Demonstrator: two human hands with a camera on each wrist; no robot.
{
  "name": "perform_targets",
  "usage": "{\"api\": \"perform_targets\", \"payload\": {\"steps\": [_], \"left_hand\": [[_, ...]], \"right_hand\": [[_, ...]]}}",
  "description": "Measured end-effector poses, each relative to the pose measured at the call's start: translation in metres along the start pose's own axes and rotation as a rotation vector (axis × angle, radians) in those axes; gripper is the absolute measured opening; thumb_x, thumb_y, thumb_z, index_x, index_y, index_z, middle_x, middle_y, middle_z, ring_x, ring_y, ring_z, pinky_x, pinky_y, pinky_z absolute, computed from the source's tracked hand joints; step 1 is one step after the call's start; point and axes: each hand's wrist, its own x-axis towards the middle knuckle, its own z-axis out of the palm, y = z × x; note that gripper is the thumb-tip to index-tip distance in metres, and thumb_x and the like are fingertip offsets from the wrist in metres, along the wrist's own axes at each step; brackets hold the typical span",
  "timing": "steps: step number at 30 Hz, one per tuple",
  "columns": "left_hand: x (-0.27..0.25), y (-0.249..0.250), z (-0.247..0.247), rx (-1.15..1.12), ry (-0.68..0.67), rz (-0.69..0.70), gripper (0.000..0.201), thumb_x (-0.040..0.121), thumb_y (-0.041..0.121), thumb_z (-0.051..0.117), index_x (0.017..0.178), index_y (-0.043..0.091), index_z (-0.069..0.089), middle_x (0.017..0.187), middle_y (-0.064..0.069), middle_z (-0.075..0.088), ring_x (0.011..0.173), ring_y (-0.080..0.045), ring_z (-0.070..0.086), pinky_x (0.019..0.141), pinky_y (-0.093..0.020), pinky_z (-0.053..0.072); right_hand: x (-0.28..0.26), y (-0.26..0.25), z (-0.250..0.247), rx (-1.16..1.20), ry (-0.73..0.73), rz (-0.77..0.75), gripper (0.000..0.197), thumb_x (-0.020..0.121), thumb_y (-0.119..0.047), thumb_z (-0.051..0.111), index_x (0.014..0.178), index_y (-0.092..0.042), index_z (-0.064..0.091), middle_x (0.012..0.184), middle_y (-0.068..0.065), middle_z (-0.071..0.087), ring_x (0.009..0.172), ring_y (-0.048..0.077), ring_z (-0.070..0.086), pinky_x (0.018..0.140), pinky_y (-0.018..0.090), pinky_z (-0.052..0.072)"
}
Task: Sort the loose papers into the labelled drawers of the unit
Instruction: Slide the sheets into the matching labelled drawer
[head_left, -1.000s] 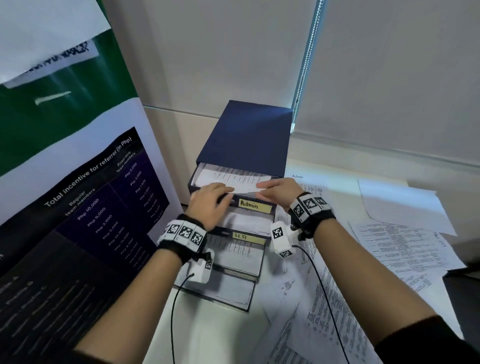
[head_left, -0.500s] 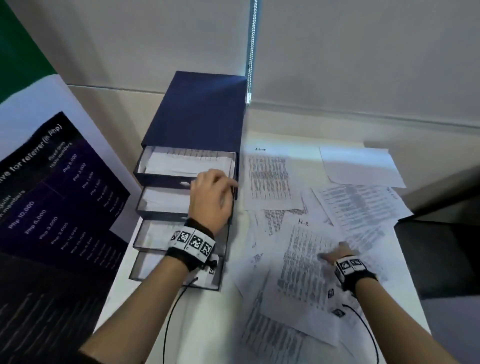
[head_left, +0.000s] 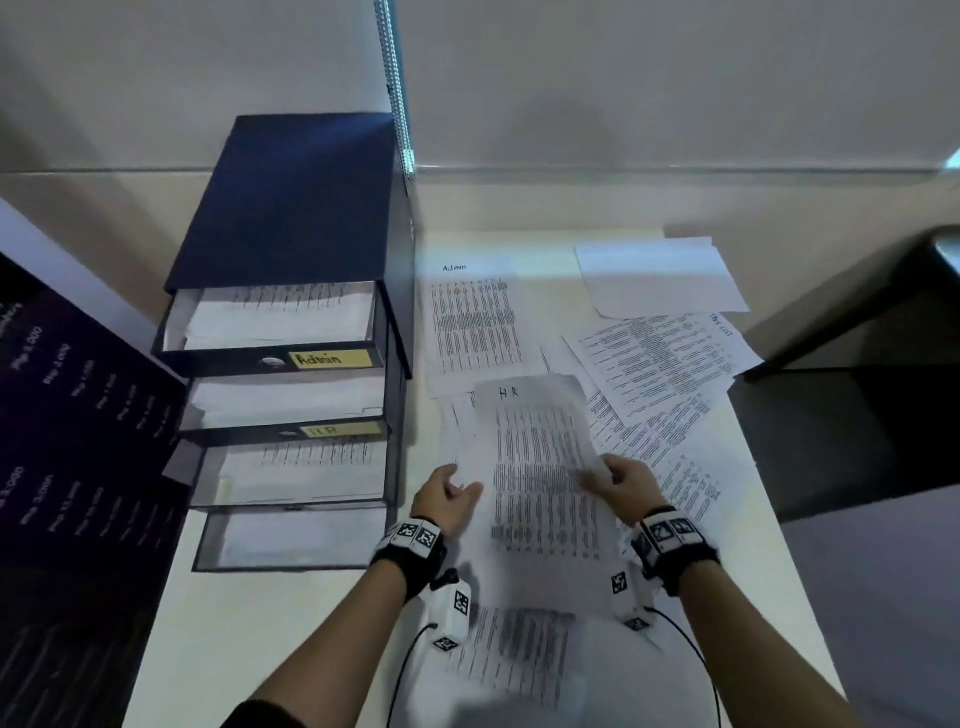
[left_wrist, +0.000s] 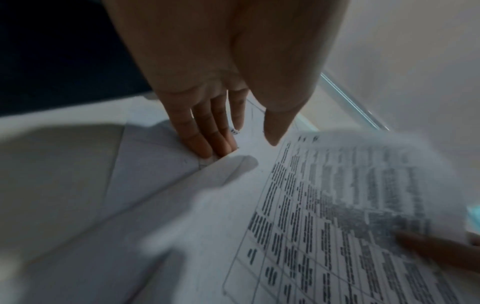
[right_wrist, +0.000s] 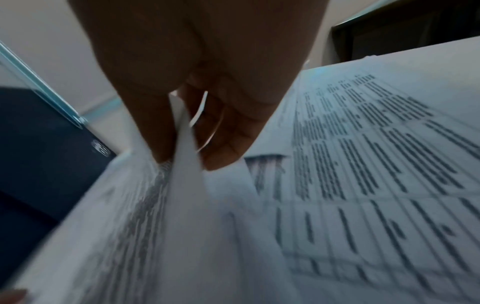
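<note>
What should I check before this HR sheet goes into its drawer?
1. Hold on the sheet: ok. The right hand pinches the HR sheet at its right edge between thumb and fingers.
2. One sheet only in the grip: cannot tell; the right wrist view shows more than one paper edge by the fingers.
3. Left hand ready to help: ok. It is open at the sheet's left edge, holding nothing.
4. Target found: ok. The HR drawer is second from the top, under the Admin drawer.
5. HR drawer open: ok, with papers already inside.
6. Room left in it: cannot tell.
</note>
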Motion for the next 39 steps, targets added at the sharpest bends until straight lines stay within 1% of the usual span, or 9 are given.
{"api": "perform_targets", "payload": {"steps": [3,6,10,13,21,29,33,36,39], "left_hand": [[-0.011,0.021,-0.01,-0.084,-0.089,0.023,0.029,0.094,0.05,0.06,0.101,0.022,0.061,0.088,0.001,0.059,0.078,-0.012,0.056,0.076,-0.028,0.049],[-0.035,0.051,-0.027,-0.224,-0.071,0.141,0.039,0.091,0.056,0.06,0.073,0.03,0.037,0.072,0.009,0.037,0.064,-0.006,0.038,0.062,-0.02,0.036],[-0.066,0.068,-0.064,-0.413,0.004,0.25,0.03,0.086,0.043,0.074,0.104,0.029,0.055,0.1,-0.001,0.067,0.091,-0.023,0.066,0.086,-0.036,0.054],[-0.1,0.075,-0.106,-0.576,0.103,0.321,0.056,0.091,0.009,0.069,0.137,0.031,0.046,0.11,-0.014,0.074,0.095,-0.032,0.073,0.078,-0.043,0.061],[-0.196,0.061,-0.229,-0.608,0.374,0.463,0.059,0.088,-0.015,0.053,0.133,0.023,0.058,0.071,-0.013,0.067,0.046,-0.015,0.06,0.046,-0.023,0.05],[-0.187,0.002,-0.248,-0.705,0.461,0.254,0.032,0.094,0.01,0.065,0.125,0.013,0.064,0.113,-0.012,0.072,0.085,-0.016,0.07,0.067,-0.023,0.059],[-0.158,-0.028,-0.247,-0.626,0.508,0.204,0.021,0.093,0.014,0.068,0.113,0.021,0.071,0.12,-0.011,0.07,0.093,-0.023,0.068,0.06,-0.024,0.058],[-0.137,-0.034,-0.244,-0.535,0.623,0.254,0.016,0.092,0.014,0.069,0.105,0.022,0.074,0.118,-0.005,0.07,0.093,-0.01,0.07,0.064,-0.017,0.057],[-0.117,-0.029,-0.239,-0.406,0.682,0.29,0.016,0.092,0.014,0.069,0.108,0.014,0.073,0.111,-0.003,0.069,0.09,0.006,0.067,0.067,-0.006,0.049]], "right_hand": [[-0.003,-0.03,-0.023,0.21,-0.039,-0.068,0.03,0.081,-0.034,0.076,0.101,-0.013,0.07,0.094,0.008,0.074,0.085,0.026,0.072,0.079,0.055,0.058],[-0.008,-0.068,-0.041,0.327,-0.064,-0.168,0.045,0.085,-0.015,0.073,0.124,-0.023,0.053,0.13,-0.002,0.061,0.109,0.003,0.061,0.098,0.024,0.048],[-0.018,-0.116,-0.043,0.271,-0.073,-0.343,0.091,0.09,-0.014,0.068,0.152,-0.047,0.01,0.161,-0.019,0.007,0.14,0.005,0.011,0.11,0.03,0.013],[-0.029,-0.144,-0.026,0.13,-0.156,-0.44,0.081,0.092,-0.01,0.063,0.153,-0.041,0.019,0.161,-0.016,0.017,0.145,0.003,0.016,0.116,0.031,0.015],[-0.066,-0.202,0.079,0.543,-0.646,-0.182,0.05,0.091,0.008,0.056,0.136,-0.016,0.056,0.138,0.004,0.057,0.124,0.022,0.058,0.105,0.039,0.047],[-0.047,-0.24,0.14,0.578,-0.555,0.002,0.047,0.094,0.003,0.054,0.139,-0.012,0.049,0.136,0.019,0.056,0.111,0.03,0.064,0.094,0.039,0.054],[-0.046,-0.231,0.144,0.496,-0.429,-0.014,0.051,0.079,-0.036,0.076,0.127,-0.027,0.059,0.137,0.008,0.056,0.114,0.037,0.062,0.096,0.056,0.051],[-0.066,-0.215,0.141,0.393,-0.576,-0.06,0.041,0.084,-0.032,0.075,0.122,-0.025,0.061,0.128,0.001,0.059,0.074,-0.001,0.069,0.063,0.024,0.059],[-0.068,-0.196,0.144,0.437,-0.642,-0.018,0.034,0.087,-0.003,0.069,0.121,-0.006,0.064,0.106,0.01,0.067,0.067,0.011,0.07,0.057,0.019,0.056]]}}
